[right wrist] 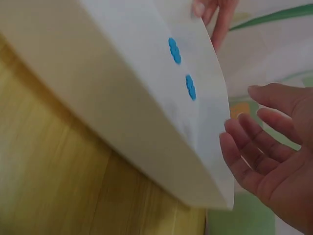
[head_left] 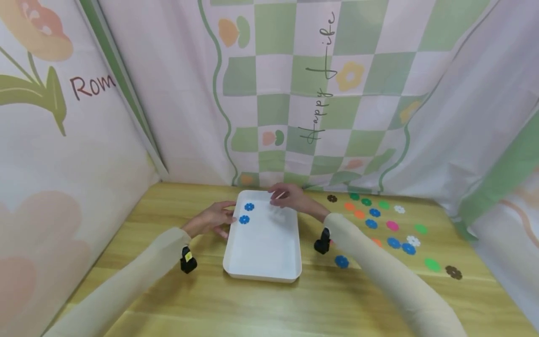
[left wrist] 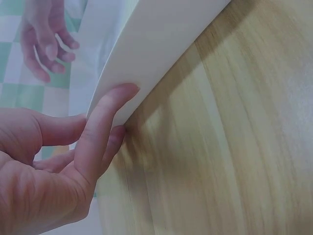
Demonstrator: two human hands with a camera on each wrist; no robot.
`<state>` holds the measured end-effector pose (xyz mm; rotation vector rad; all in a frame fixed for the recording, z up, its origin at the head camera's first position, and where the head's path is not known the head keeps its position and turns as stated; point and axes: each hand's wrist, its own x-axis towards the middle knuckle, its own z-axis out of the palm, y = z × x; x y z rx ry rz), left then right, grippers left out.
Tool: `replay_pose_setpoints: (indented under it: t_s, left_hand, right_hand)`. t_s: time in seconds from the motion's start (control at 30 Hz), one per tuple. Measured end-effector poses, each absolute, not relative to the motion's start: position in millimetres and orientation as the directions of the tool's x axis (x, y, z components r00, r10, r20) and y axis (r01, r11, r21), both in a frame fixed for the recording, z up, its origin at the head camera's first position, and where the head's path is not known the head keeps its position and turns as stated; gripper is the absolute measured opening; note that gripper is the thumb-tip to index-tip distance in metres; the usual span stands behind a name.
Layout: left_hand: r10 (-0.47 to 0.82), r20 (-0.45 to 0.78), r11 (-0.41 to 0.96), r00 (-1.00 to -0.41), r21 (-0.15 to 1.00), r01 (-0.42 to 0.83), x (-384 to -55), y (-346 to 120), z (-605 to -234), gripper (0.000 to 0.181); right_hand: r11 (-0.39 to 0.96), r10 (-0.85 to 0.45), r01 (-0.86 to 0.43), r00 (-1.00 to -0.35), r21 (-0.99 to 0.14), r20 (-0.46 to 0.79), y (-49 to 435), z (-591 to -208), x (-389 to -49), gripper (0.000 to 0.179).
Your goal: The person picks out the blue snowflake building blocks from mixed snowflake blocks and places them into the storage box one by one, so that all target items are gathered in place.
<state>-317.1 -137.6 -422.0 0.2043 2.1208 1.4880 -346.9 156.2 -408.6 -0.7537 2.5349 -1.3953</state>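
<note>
A white rectangular tray [head_left: 263, 248] lies on the wooden table, with two blue flower-shaped discs [head_left: 249, 206] on its floor near the far left. At the tray's left side my left hand [head_left: 212, 217] holds the wall; the left wrist view shows the thumb at the rim and the fingers [left wrist: 105, 112] against the outer face. My right hand [head_left: 290, 196] hovers over the far right corner of the tray. Seen in the right wrist view, its fingers [right wrist: 254, 142] are spread and loosely bent, with nothing between them.
Right of the tray, several flower-shaped discs in blue, green, orange, pink, white and brown lie scattered, among them a blue disc [head_left: 341, 261] near the right forearm and a brown disc [head_left: 454, 272] at the far right. A checkered curtain [head_left: 311, 107] hangs behind the table.
</note>
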Motion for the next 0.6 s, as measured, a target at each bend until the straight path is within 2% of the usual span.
replay_pose_setpoints:
  t_s: [0.1,0.3,0.6]
  left_hand:
    - [0.409,-0.333,0.380,-0.850,0.909,-0.173,-317.1,-137.8,-421.8,0.067]
    - [0.391,-0.346,0.392,-0.853,0.901,-0.186,-317.4,-137.7,-421.4,0.067]
    - [0.373,-0.347,0.394,-0.860,0.899,-0.192,-315.5,-138.1,-422.7,0.066]
  right_hand:
    - [0.413,-0.482,-0.374,-0.864,-0.830,0.149,177.3,-407.9,-345.8,0.039]
    - [0.453,-0.431,-0.411,-0.878,-0.791,0.210,225.3,-413.1,-343.6,0.034]
    - [0.506,-0.391,-0.370,-0.904,-0.779,0.175,284.4,-422.2,-334.6,0.037]
